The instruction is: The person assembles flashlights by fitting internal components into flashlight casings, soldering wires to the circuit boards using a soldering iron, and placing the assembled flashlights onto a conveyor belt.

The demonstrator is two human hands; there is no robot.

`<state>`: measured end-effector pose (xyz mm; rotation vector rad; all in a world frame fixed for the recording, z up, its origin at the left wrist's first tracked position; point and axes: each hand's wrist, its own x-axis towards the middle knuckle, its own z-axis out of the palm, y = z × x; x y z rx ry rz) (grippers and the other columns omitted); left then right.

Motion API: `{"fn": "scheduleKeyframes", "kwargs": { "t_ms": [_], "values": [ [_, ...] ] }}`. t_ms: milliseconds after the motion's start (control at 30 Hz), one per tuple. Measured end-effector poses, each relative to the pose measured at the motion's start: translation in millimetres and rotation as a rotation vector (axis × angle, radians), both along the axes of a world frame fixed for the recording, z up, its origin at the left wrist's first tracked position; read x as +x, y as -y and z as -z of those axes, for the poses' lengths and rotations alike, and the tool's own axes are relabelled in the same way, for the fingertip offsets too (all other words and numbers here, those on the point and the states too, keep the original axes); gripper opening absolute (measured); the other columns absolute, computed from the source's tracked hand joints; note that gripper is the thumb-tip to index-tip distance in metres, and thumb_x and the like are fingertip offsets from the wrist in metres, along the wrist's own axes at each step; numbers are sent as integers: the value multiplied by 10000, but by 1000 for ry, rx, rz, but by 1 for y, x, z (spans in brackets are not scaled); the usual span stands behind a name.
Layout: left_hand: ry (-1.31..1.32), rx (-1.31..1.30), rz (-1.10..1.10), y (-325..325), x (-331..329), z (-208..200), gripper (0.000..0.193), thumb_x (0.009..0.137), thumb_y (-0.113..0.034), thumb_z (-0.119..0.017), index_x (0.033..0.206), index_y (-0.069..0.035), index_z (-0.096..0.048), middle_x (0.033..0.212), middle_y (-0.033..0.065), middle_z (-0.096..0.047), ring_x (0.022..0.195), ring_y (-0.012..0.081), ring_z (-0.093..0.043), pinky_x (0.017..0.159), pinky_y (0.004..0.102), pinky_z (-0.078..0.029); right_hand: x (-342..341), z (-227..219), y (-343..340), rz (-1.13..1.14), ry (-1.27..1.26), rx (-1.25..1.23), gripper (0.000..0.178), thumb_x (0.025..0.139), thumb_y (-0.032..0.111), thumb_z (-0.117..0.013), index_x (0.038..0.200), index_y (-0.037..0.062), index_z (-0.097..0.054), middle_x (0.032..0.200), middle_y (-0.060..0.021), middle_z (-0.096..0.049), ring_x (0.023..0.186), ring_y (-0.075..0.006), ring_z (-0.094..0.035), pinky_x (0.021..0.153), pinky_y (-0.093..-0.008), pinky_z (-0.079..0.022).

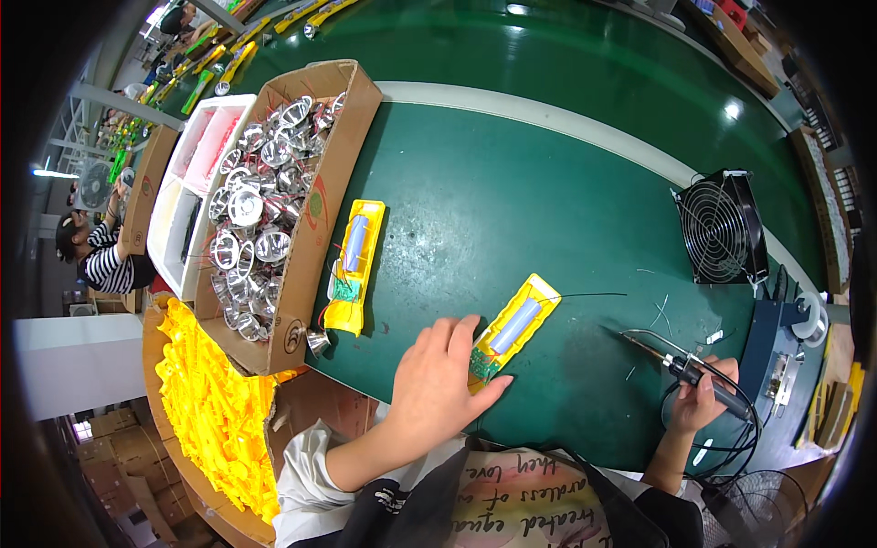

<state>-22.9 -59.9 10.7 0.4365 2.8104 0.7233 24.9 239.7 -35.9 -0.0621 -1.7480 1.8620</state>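
Left hand (437, 370) holds case (521, 340) at its 2 o'clock, between thumb and fingers; right hand (702, 404), 3 o'clock, grips iron (683, 370), tip off case. Battery (516, 326), board (481, 363) already in. I judge wiring unfinished: wire (585, 295) trails loose toward 3 o'clock, case open.

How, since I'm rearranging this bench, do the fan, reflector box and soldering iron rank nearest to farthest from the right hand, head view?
1. Soldering iron, in the right hand.
2. Black fan, right side.
3. Cardboard reflector box, far left.
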Motion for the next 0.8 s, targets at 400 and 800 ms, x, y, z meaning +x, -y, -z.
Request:
{"fn": "scheduleKeyframes", "kwargs": {
  "t_ms": [400,800],
  "values": [
    [-106,-21,378,7,-31,6,415,636,-82,-628,1029,-64,-496,974,72,-532,900,254,-497,777,366,-373,0,-3,-15,308,19,12,143,759,90,-526,779,4,-414,695,-58,-435,436,-64,-388,370,-144,-305],
    [-319,-160,964,-7,-88,-13,251,661,-112,-590,893,-207,-613,1202,51,-416,1212,266,-281,1001,475,-205,-2,-4,-9,276,-10,30,154,766,99,-537,780,7,-414,634,-40,-419,402,-68,-369,361,-162,-297]
  ]
}}
